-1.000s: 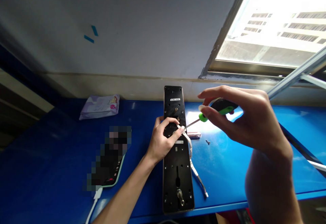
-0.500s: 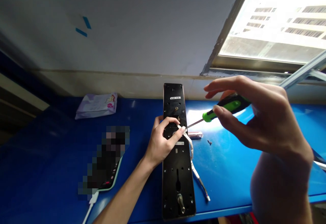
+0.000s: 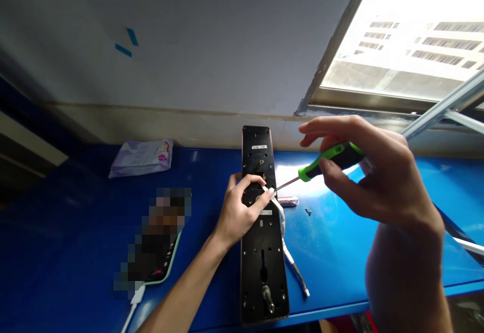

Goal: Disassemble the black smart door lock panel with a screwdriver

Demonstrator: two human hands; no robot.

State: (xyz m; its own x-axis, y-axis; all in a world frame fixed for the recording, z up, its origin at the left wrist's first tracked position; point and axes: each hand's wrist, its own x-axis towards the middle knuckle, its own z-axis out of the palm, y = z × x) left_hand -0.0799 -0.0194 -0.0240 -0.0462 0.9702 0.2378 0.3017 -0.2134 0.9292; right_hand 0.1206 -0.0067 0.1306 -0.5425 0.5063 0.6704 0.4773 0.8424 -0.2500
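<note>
Long black plate (image 3: 254, 272), white cable (image 3: 282, 218) alongside, tilted green-black screwdriver (image 3: 312, 167) at its edge.

On the table (image 3: 328, 257), panel (image 3: 261, 237) between phone (image 3: 161, 244), left, and small pieces (image 3: 308, 212), right; packet (image 3: 142, 159) behind phone.

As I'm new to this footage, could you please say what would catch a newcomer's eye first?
The right hand holds a green-and-black screwdriver, slanting toward the long black panel in the middle. The left hand rests on that panel, by the white cable. A bright window fills the upper right.

Glossy tbl (image 3: 333, 252), metal s/driver shaft (image 3: 287, 183), smooth blk plate (image 3: 260, 267)
</note>
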